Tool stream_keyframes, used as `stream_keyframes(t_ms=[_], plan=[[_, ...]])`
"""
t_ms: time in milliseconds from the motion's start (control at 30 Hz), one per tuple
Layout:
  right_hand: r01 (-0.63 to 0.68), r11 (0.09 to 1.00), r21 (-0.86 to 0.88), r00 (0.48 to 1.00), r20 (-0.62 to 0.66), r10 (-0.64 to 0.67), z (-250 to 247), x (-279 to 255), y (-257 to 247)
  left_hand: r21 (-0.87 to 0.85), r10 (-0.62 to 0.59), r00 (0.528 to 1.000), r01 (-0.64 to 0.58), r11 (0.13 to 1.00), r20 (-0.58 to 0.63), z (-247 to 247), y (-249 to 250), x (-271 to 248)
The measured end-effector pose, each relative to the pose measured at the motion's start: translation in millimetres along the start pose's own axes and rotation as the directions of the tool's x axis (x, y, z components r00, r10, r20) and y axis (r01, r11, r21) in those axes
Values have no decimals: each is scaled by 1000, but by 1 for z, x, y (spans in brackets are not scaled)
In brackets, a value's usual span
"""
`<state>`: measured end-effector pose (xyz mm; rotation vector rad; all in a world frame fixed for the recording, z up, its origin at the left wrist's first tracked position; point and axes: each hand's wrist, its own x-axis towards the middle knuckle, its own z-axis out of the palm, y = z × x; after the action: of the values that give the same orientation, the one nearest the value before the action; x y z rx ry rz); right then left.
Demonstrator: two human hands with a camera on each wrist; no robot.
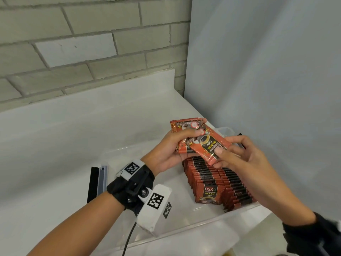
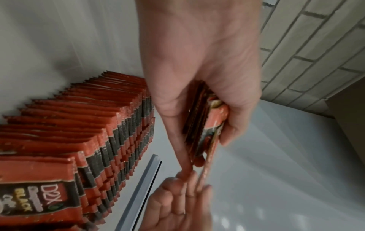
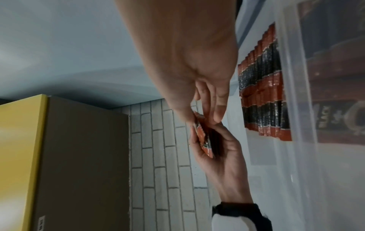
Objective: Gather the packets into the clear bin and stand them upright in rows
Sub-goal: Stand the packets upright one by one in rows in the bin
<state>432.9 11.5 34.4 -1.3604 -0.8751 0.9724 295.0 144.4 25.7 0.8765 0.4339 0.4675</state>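
Head view: the left hand (image 1: 171,150) grips a stack (image 1: 184,133) of packets over the bin (image 1: 212,218); at 3 o'clock the right hand (image 1: 245,161) pinches one packet (image 1: 208,146). Rows (image 1: 217,183) stand upright below. Left wrist view: fingers curl round the stack (image 2: 205,120), blurred. Right wrist view: the pinched packet (image 3: 199,126) is mostly hidden; rows (image 3: 264,96) show at 2 o'clock.

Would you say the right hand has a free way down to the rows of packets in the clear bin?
Probably yes: the right hand pinches one packet directly above the rows, and the clear bin is open-topped.
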Motion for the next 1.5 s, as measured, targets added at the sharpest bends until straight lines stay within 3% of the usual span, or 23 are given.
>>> stream_keyframes(t_ms=[100, 167, 300, 433, 833, 1000, 1067, 1133, 1200, 1267, 1500], plan=[[56, 998, 40, 995, -86, -52, -7, 6, -11, -13, -6, 1000, 6, 1000, 6, 0, 0, 0], [88, 995, -45, 992, -85, -91, -12, 11, -22, -5, -23, 999, 23, 1000, 27, 0, -1, 0], [172, 951, -258, 983, -12, -181, -16, 22, -39, 74, -53, 995, 46, 996, 90, 3, -4, -1], [212, 921, -327, 977, 63, -202, -10, 30, -44, 108, -48, 992, 36, 994, 114, 3, -8, -2], [36, 955, -293, 998, 67, -17, -26, 32, -38, 46, 4, 996, -8, 999, 88, 1, -1, -2], [1, 925, -380, 981, 182, 74, -31, 10, -35, -56, 63, 998, -63, 996, -6, 1, 4, 0], [68, 849, -525, 970, 232, 66, -28, -3, -25, -78, 77, 997, -79, 994, -24, 0, 4, 1], [212, 687, -695, 960, 280, -13, -26, -14, -11, -79, 84, 996, -86, 993, -34, -1, 4, 1], [345, 534, -772, 933, 342, -108, -25, -19, 1, -74, 86, 996, -88, 993, -33, -1, 3, 1], [414, 438, -798, 907, 404, -122, -25, -20, 11, -72, 84, 996, -86, 994, -31, -1, 3, 1], [456, 330, -826, 877, 480, -11, -21, -12, 23, -75, 67, 998, -68, 995, -17, 0, 1, 1]])
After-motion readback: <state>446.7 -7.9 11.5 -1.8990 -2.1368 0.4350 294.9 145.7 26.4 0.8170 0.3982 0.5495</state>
